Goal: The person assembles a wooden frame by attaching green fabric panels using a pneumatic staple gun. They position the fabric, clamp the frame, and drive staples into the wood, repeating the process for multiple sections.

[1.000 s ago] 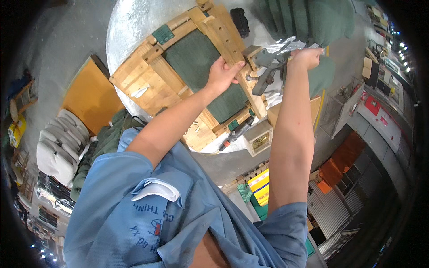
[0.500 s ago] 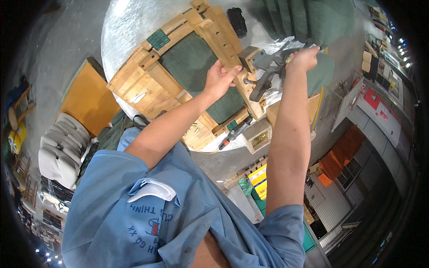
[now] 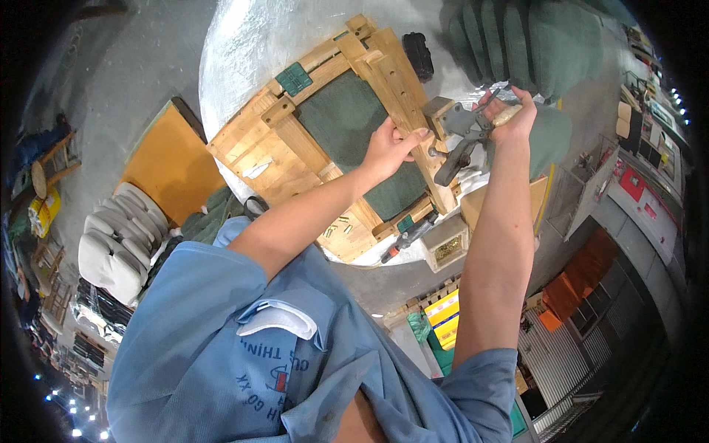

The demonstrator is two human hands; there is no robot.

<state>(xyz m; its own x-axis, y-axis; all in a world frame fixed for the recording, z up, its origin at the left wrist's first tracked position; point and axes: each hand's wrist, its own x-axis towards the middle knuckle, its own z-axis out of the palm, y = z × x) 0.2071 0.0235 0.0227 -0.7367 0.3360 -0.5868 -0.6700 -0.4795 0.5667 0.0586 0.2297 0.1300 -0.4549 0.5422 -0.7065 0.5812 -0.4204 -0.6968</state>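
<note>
The right hand (image 3: 509,118) has its grip wrapped firmly round the handle of a grey pneumatic stapler (image 3: 464,131), whose body runs down and to the left from the fist, so its nose comes close to the side rail (image 3: 402,96) of a wooden chair frame (image 3: 295,162); whether the nose touches the wood cannot be told. Just left of that tool the left hand (image 3: 391,144) is pressed on the same rail, fingers curled over its edge and thumb lying along it, a holding grip rather than a free one. The rail's long axis slants from the upper left of the two hands down to the lower right, passing between them, so the left hand sits on the wood itself while the right hand stays a little off to the right with the stapler between it and the rail. Inside the frame, below and left of the left hand, lies a dark green seat panel (image 3: 347,125). The frame rests on a round, silvery-covered table (image 3: 244,52). Nearer the body than the hands, at the table's edge, lie a screwdriver with a dark and orange handle (image 3: 408,238) and a small box (image 3: 444,247). Beyond the right hand stand stacked green cushions (image 3: 532,40).
</note>
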